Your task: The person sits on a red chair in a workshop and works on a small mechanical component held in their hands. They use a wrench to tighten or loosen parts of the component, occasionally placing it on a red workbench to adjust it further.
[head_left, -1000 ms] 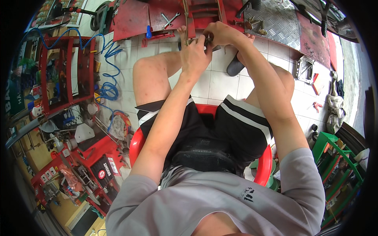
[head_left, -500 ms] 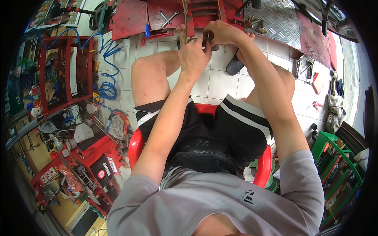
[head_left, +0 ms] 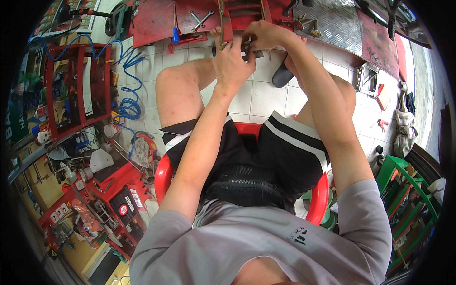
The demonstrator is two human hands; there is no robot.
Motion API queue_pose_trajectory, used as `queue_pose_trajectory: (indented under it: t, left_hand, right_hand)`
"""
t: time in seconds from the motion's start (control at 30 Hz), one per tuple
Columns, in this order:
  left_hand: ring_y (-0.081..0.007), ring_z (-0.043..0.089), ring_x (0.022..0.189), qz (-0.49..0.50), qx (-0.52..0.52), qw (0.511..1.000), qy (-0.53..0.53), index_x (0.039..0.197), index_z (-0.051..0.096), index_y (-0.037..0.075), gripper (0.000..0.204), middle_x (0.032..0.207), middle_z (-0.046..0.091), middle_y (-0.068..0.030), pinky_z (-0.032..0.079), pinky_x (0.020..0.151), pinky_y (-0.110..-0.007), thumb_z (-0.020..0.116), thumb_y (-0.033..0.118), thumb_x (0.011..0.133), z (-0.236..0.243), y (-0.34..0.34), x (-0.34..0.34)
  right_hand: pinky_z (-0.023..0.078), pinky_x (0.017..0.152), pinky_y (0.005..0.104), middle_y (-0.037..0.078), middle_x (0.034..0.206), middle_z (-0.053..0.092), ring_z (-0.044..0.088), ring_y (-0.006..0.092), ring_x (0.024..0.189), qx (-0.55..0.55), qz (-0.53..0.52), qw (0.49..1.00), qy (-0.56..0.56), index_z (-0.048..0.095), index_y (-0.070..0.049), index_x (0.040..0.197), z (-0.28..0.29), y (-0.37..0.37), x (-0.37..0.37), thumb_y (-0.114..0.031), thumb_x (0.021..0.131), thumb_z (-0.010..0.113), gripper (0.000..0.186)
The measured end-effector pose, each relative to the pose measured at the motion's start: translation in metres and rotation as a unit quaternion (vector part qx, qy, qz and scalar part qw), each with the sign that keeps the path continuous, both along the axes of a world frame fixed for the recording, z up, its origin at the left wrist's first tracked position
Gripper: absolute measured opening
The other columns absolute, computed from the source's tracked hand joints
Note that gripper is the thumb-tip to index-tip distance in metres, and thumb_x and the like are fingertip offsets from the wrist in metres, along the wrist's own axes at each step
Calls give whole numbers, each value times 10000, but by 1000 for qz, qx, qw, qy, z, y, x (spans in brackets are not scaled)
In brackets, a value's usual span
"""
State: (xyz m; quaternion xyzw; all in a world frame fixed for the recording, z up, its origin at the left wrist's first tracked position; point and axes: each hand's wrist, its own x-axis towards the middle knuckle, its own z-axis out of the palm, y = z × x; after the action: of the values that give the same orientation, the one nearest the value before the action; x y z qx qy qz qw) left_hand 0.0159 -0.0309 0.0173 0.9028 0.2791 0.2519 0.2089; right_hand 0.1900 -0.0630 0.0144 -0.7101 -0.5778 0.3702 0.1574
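A small dark metal part (head_left: 257, 53) sits between my two hands, in front of the red lift table's edge. My left hand (head_left: 231, 66) is closed around it from below left, its fingers pointing away from me. From the upper right, my right hand (head_left: 267, 36) bends over with its fingertips pinched on the same part. The fingers hide most of the part, so its exact kind does not show. Just beyond my hands stands a red metal frame (head_left: 227, 27). To its left on the table lie a blue-handled screwdriver (head_left: 175, 35) and crossed wrenches (head_left: 203, 21).
Loose brass-coloured metal pieces (head_left: 311, 26) lie on the tread plate (head_left: 330, 21) at right. A black sandal (head_left: 282, 76) is on the tiled floor. At left are a red rack (head_left: 81, 90) and a coiled blue hose (head_left: 128, 107); a green rack (head_left: 403, 190) stands at lower right.
My left hand has turned a little, and its fingers have shifted along the dark part. The right hand has moved slightly up and left, still at the part.
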Motion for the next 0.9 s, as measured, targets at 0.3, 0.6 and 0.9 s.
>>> queue_pose_trajectory:
  t: [0.3, 0.6, 0.9]
  left_hand:
    - [-341, 662, 715, 2, 20, 1000, 9, 869, 586, 61, 177, 858, 688, -113, 527, 610, -415, 693, 132, 748, -10, 5, -5]
    - [-286, 673, 669, 4, 12, 1000, -16, 837, 606, 65, 176, 822, 683, -99, 524, 586, -381, 725, 161, 750, -9, 8, -3]
    - [-264, 670, 662, 13, 11, 1000, -10, 844, 629, 55, 179, 804, 667, -91, 520, 588, -358, 740, 140, 732, -8, 9, -6]
  right_hand:
    - [534, 811, 369, 179, 949, 707, 679, 308, 879, 56, 10, 998, -24, 682, -26, 1129, 1, 4, -6, -142, 691, 694, 453]
    - [533, 822, 369, 170, 958, 700, 675, 306, 888, 65, -4, 998, -12, 694, -11, 1078, -4, 3, -2, -152, 704, 703, 401]
    - [533, 823, 369, 179, 964, 690, 672, 306, 896, 59, -6, 998, -12, 700, -7, 1044, -2, 3, -4, -166, 701, 694, 378]
